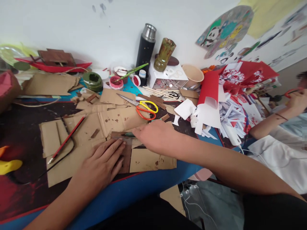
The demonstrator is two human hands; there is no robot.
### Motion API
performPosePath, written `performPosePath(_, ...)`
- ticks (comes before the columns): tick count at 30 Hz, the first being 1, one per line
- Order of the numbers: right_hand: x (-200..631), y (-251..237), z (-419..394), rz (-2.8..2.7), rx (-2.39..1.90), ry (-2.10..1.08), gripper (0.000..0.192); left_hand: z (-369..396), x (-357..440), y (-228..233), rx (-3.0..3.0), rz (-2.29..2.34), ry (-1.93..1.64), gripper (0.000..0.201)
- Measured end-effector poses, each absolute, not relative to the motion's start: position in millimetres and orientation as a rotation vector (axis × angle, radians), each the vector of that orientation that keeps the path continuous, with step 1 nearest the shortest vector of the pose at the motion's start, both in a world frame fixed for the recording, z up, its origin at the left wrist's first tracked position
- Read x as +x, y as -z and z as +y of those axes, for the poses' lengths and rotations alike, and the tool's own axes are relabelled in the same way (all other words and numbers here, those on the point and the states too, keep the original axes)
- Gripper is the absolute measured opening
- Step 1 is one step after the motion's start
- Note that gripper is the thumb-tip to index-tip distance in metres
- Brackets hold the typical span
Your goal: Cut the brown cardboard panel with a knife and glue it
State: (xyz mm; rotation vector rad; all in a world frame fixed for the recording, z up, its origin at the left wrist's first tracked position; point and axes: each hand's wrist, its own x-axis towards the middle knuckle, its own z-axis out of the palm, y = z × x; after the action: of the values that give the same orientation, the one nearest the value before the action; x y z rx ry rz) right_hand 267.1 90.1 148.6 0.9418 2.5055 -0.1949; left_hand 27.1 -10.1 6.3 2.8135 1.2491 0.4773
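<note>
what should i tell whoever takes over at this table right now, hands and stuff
Left hand: flat, palm down, pressing a dark brown cardboard strip onto the cardboard sheets.
Right hand: fingers on the strip's top end; whether it grips a tool there cannot be told.
Nearby: scissors lie unused above the hands, a red pencil lies to the left.
Done: several cardboard pieces are cut out and stained brown.
Left: the strip is not yet released.
</note>
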Motion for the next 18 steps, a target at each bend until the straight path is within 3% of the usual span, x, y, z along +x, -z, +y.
performPosePath(9, 269, -156, 82, 2.51, 0.95, 0.118, 0.039, -11, 26, -4, 2.831, 1.268, -0.513, 0.051)
performPosePath(18, 280, -162, 83, 2.497, 0.941, 0.159, 0.027, -11, 25, -2, 2.876, 1.262, -0.491, 0.053)
